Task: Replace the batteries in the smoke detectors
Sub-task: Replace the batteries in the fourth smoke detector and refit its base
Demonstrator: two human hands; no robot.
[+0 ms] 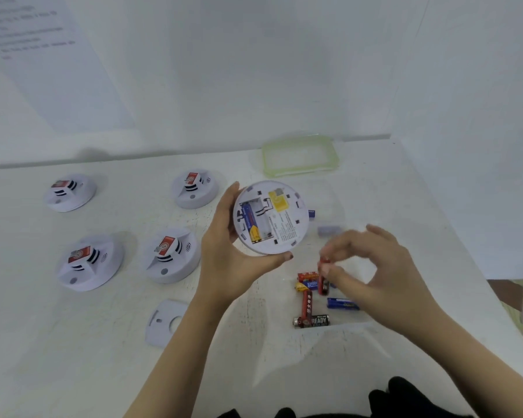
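My left hand (224, 251) grips a round white smoke detector (287, 224) by its rim, its back turned up toward me. In its open battery bay lies one blue and yellow battery (250, 222), and the slot beside it is bare. My right hand (372, 267) pinches a red battery (323, 277) between thumb and fingertips, just right of and below the detector. Under that hand, several loose batteries (308, 300) in red, blue and black lie inside a clear plastic container (338, 325).
Several more white smoke detectors stand face up on the white table, such as one detector (169, 254) near my left wrist. A white mounting plate (163, 322) lies at the front. A green-rimmed lid (299, 155) rests by the back wall. The table edge runs along the right.
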